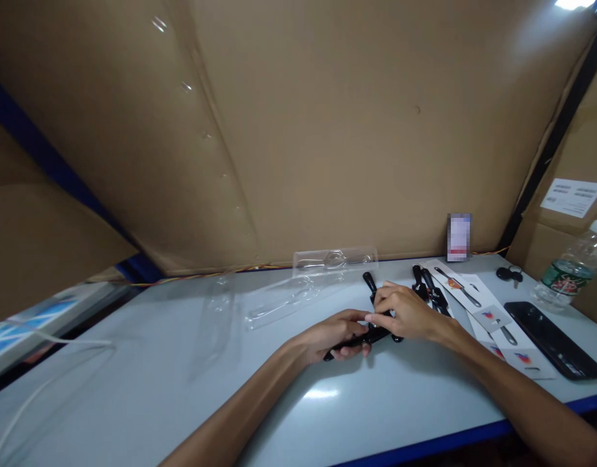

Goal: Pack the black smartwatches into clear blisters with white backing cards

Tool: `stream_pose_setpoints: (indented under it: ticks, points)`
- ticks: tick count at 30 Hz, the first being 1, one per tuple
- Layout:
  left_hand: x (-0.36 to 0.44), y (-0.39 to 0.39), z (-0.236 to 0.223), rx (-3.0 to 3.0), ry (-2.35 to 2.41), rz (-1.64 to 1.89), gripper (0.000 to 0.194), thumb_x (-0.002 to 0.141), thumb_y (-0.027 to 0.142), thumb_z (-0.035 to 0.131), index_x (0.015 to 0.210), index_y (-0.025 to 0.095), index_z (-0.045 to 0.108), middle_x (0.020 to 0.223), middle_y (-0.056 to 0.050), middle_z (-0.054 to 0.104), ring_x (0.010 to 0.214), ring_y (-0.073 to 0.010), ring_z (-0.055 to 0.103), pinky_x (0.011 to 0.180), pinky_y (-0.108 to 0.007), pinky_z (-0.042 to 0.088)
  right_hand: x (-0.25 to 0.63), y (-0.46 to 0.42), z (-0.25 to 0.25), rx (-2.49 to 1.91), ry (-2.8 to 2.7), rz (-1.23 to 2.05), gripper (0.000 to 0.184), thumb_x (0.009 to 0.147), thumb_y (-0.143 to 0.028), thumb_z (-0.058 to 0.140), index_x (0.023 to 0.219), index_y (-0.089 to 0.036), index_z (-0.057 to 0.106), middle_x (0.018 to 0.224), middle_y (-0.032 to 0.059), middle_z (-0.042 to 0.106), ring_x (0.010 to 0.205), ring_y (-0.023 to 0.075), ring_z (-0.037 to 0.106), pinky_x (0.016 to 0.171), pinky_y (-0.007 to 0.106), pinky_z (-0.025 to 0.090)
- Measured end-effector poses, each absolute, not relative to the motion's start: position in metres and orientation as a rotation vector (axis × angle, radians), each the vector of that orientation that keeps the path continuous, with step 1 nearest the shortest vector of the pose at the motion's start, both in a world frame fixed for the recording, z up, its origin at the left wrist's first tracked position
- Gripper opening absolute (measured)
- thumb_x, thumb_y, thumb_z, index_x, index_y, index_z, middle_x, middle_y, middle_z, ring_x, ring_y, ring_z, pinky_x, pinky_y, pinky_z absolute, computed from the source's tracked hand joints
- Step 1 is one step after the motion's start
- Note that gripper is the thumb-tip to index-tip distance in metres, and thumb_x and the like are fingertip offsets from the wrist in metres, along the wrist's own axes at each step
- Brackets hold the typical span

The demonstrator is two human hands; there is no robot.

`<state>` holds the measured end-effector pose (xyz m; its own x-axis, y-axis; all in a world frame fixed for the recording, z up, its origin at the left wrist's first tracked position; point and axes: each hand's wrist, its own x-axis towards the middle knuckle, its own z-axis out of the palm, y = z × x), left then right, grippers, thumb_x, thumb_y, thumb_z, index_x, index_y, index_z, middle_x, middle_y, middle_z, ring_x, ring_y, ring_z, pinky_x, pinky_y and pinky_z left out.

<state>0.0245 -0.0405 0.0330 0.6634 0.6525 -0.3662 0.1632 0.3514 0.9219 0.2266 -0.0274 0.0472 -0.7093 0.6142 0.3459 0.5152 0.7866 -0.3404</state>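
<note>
Both hands meet over the front right part of the table, around a black two-handled spokeshave (331,354). My left hand (335,334) is closed around its body, with one handle sticking out to the left. The bent fingers of my right hand (400,311) are pinched at the spokeshave's middle from above, hiding any small part there. Just behind the hands, the black handle of another spokeshave (369,281) points up and left. Several more black spokeshaves (432,293) lie in a bunch beyond my right wrist.
Clear plastic blister shells (279,303) lie left of and behind the hands. Printed cards (522,357) overlap on the right, beside a long black tray-like object (554,340). A bottle (568,275), keys (509,274) and a blurred upright screen (459,237) stand farther back. Cardboard (328,130) walls the table.
</note>
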Motion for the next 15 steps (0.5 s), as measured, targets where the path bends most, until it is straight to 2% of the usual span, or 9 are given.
stream_pose_setpoints:
  ticks: [4,9,15]
  points:
    - [0.0241,-0.0398,0.0319,1.192,0.811,0.366,0.033,0.081,0.023,0.056,0.111,0.012,0.054,0.065,-0.002,0.064,0.038,-0.0039,0.03,0.038,-0.02,0.013,0.2285,-0.0265,0.0496,-0.83,-2.565,0.353,0.022,0.094,-0.03,0.064,0.08,-0.02,0.077,0.08,0.0041,0.065,0.08,0.0162,0.056,0.076,0.031,0.042]
    - [0.0233,-0.0387,0.0297,1.199,0.803,0.373,0.038,0.082,0.024,0.055,0.118,0.011,0.053,0.065,-0.002,0.065,0.037,-0.0044,0.03,0.038,-0.021,0.013,0.229,-0.0277,0.0476,-0.872,-2.552,0.124,0.03,0.098,-0.031,0.057,0.08,-0.017,0.077,0.083,0.0074,0.064,0.083,0.0185,0.053,0.073,0.031,0.041]
    - [0.0232,-0.0388,0.0306,1.218,0.795,0.359,0.028,0.081,0.023,0.054,0.106,0.013,0.056,0.065,-0.001,0.064,0.037,-0.0039,0.029,0.037,-0.021,0.011,0.2277,-0.0292,0.0478,-0.837,-2.567,0.222,0.032,0.097,-0.032,0.06,0.072,-0.018,0.075,0.073,0.0031,0.061,0.074,0.0153,0.051,0.073,0.03,0.04]
